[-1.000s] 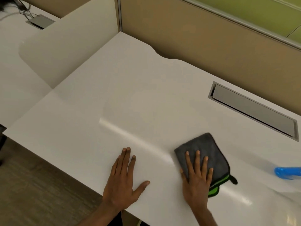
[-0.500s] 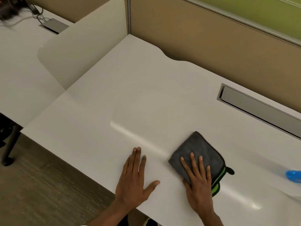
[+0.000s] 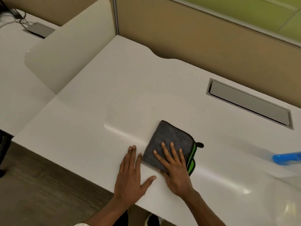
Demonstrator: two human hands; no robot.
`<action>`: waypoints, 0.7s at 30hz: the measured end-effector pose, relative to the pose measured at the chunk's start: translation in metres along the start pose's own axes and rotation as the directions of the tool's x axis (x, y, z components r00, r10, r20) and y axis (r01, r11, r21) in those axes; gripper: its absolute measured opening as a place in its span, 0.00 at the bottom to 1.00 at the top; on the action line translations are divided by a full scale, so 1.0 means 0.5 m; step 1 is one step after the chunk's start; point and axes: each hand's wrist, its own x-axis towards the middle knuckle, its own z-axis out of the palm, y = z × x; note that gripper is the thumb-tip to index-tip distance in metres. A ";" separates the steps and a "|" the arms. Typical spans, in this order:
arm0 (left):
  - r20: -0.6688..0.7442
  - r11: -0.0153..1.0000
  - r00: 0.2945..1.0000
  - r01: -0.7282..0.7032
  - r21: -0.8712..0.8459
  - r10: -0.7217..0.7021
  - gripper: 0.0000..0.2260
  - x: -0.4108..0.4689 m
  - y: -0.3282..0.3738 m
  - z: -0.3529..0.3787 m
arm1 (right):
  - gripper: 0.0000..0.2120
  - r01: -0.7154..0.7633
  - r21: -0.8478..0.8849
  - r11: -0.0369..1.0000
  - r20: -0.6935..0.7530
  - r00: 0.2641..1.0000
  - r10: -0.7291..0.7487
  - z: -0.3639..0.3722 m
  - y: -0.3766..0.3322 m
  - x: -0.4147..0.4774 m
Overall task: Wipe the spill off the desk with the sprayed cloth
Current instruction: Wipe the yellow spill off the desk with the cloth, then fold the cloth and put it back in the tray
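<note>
A folded grey cloth (image 3: 169, 137) with a green and black edge lies on the white desk (image 3: 114, 103) near its front edge. My right hand (image 3: 174, 167) presses flat on the cloth's near half, fingers spread. My left hand (image 3: 132, 173) rests palm-down on the bare desk just left of the cloth, its fingertips almost touching the cloth's edge. No spill shows on the desk; only a glossy streak of light runs across the surface.
A blue spray bottle (image 3: 286, 159) lies at the right edge. A grey cable hatch (image 3: 249, 103) is set into the desk at the back right. A beige divider panel (image 3: 65, 51) separates the neighbouring desk on the left. Tan partition wall behind.
My right hand has slid the cloth leftward, closing the gap to my left hand. My left hand has stayed flat on the desk.
</note>
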 end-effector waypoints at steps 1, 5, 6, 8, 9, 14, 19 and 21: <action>0.011 1.000 1.000 0.001 -0.013 -0.001 0.47 0.000 0.000 -0.001 | 0.31 0.002 0.020 1.000 0.026 1.000 -0.002 -0.001 -0.013 -0.024; 0.098 0.997 0.995 0.038 -0.072 -0.031 0.47 0.008 0.005 -0.014 | 0.33 -0.093 0.251 0.964 0.167 0.985 0.051 -0.034 -0.057 -0.097; 0.133 0.995 0.990 0.061 -0.081 -0.050 0.49 0.013 0.010 -0.020 | 0.32 -0.142 0.369 0.919 0.195 0.978 0.072 -0.052 -0.066 -0.109; 0.205 0.989 0.975 0.111 -0.094 -0.090 0.51 0.025 0.026 -0.038 | 0.28 -0.258 0.648 0.717 0.211 0.965 0.156 -0.100 -0.081 -0.129; 0.235 0.983 0.966 0.138 -0.122 -0.106 0.52 0.033 0.037 -0.050 | 0.25 -0.290 0.771 0.566 0.207 0.956 0.209 -0.127 -0.089 -0.139; 0.353 0.844 0.928 0.281 -0.456 -0.118 0.43 0.092 0.108 -0.132 | 0.14 -0.276 0.958 0.074 0.202 0.840 0.504 -0.262 -0.112 -0.161; 0.525 0.435 0.850 0.493 -0.753 -0.055 0.45 0.147 0.176 -0.221 | 0.24 -0.102 0.942 -0.318 0.282 0.756 0.591 -0.329 -0.082 -0.193; 0.623 0.267 0.782 0.599 -0.755 0.005 0.50 0.168 0.196 -0.239 | 0.27 0.037 0.900 -0.434 0.260 0.753 0.604 -0.348 -0.075 -0.205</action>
